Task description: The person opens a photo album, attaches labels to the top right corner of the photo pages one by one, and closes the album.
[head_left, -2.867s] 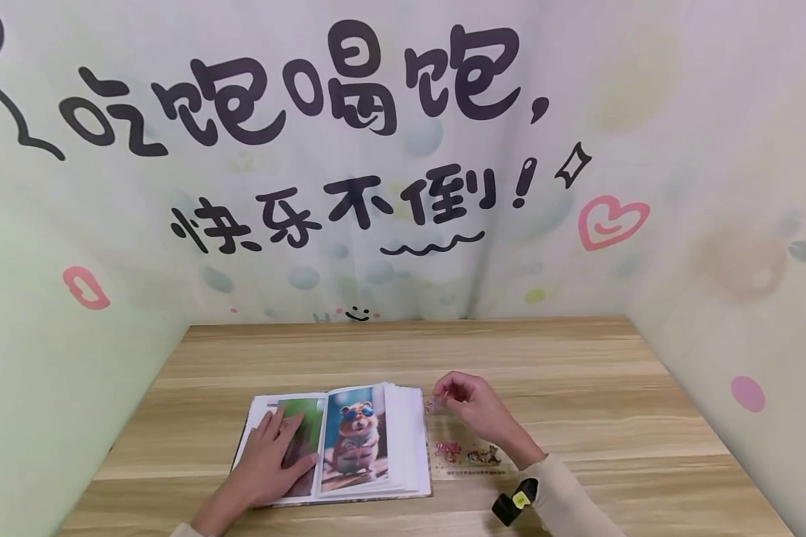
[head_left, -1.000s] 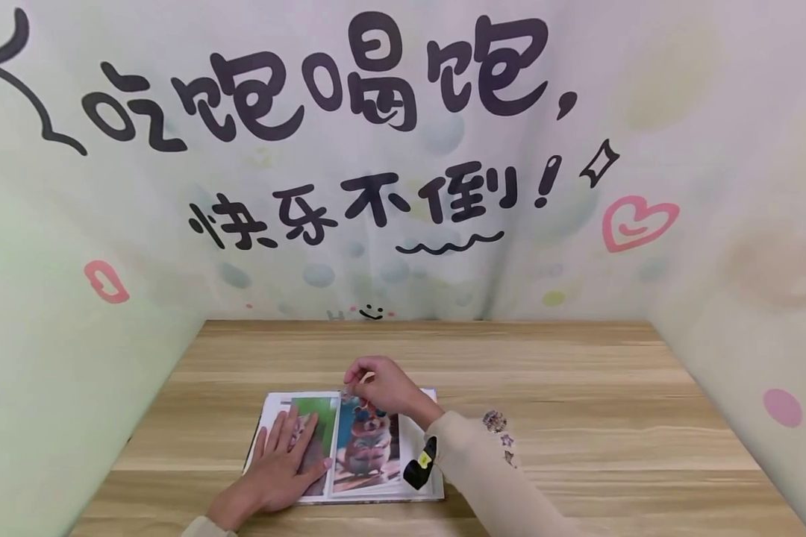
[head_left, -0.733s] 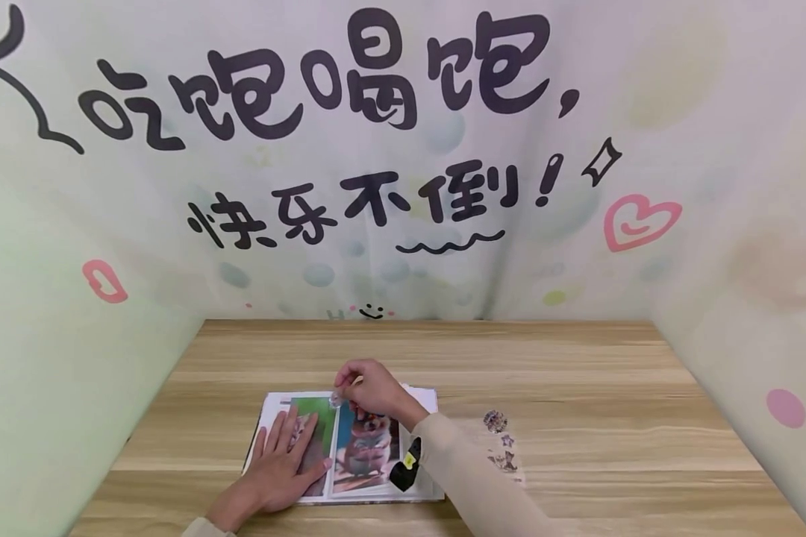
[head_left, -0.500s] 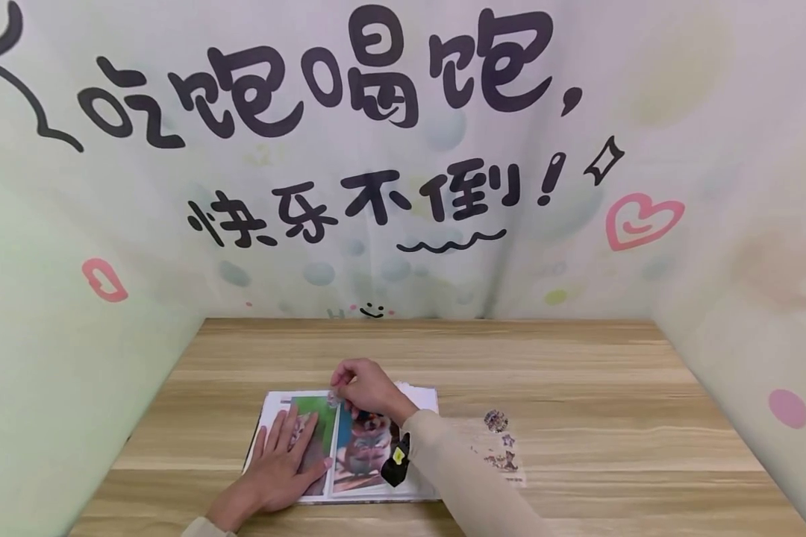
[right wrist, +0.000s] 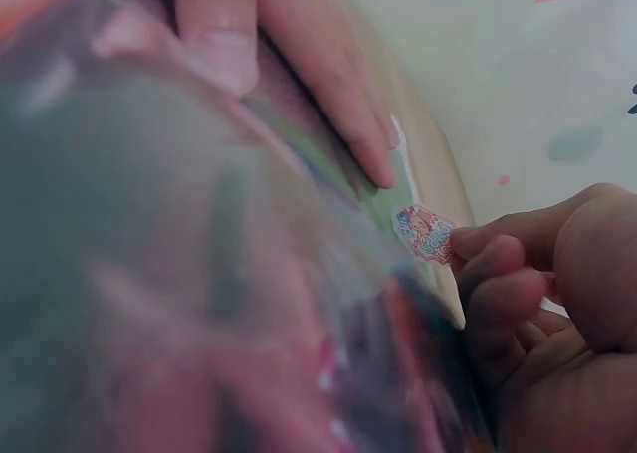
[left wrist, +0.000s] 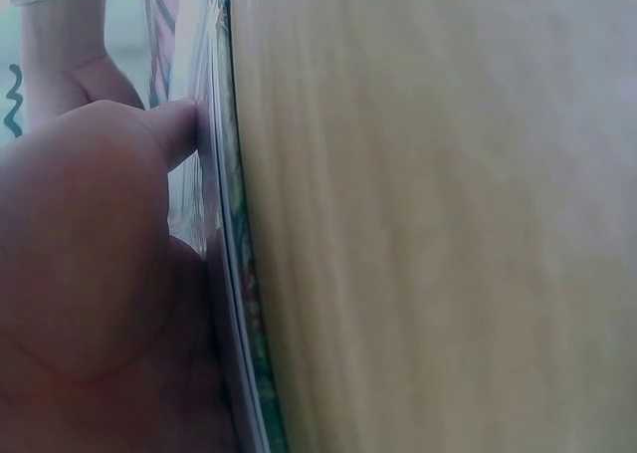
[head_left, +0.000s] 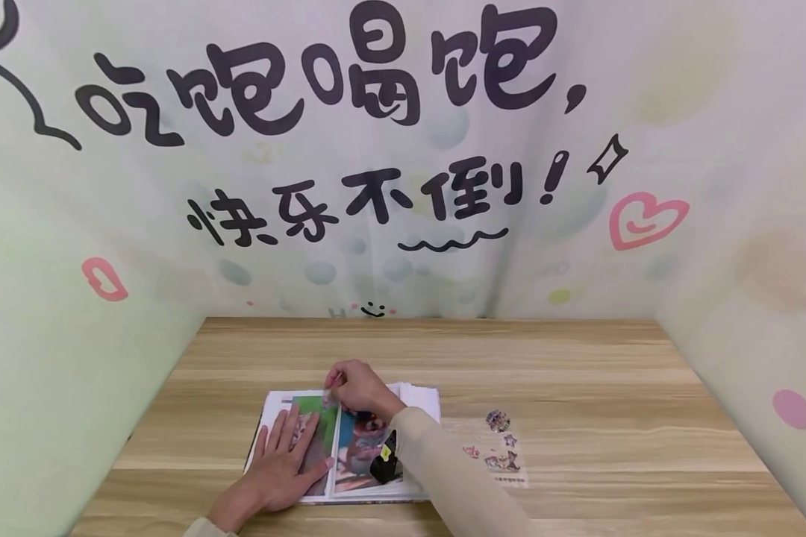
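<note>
An open photo album (head_left: 423,399) lies on the table. Its left page carries a green picture (head_left: 322,425); on the right page is a photo of an animal in sunglasses (head_left: 363,462), partly covered by the right forearm. My left hand (head_left: 278,462) rests flat on the left page, fingers spread. Between thumb and finger, my right hand (head_left: 359,388) pinches a small colourful sticker (right wrist: 426,234) over the top of the left page, close to the spine. In the left wrist view, the left thumb (left wrist: 177,129) presses along the album's edge.
A clear sticker sheet (head_left: 520,447) with several printed figures lies on the table right of the album, partly behind the right sleeve (head_left: 457,470). The wooden table (head_left: 578,373) meets a printed curtain wall (head_left: 416,283) at the back. A black strap device (head_left: 385,462) sits at the right wrist.
My right hand has carried the sticker left from beside the sticker sheet to the top of the album, then slightly further onto the left page. My left hand stays on the page.
</note>
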Available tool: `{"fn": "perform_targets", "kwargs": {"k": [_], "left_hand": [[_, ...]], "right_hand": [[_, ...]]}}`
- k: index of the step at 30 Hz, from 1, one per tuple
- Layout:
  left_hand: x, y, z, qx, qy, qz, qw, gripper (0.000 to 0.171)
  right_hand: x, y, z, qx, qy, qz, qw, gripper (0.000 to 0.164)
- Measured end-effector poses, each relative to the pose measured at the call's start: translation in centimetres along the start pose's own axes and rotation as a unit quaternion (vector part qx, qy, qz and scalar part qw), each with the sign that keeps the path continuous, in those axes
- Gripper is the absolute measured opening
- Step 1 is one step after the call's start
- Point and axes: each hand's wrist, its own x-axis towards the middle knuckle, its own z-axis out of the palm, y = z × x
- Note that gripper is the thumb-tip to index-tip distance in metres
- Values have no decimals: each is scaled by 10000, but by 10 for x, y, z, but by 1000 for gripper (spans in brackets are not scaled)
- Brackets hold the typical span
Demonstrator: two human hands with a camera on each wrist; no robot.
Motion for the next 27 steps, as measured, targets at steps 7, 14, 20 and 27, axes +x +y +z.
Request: {"fn": "perform_targets", "kwargs": {"k": [7,14,20,27], "left_hand": [[0,-1,2,63,204,84,9997,81],[0,0,1,65,131,31,9999,82],[1,0,0,116,6,-19,9999,83],[2,-1,2,142,7,-9,9999,83]], "right_hand": [[1,3,0,-467,167,-130,9987,12],[1,4,2,-527,207,-147,9983,13],[2,5,4,-682,239,-110,9973,15],[0,5,5,-748,273,33,9968,14]]}}
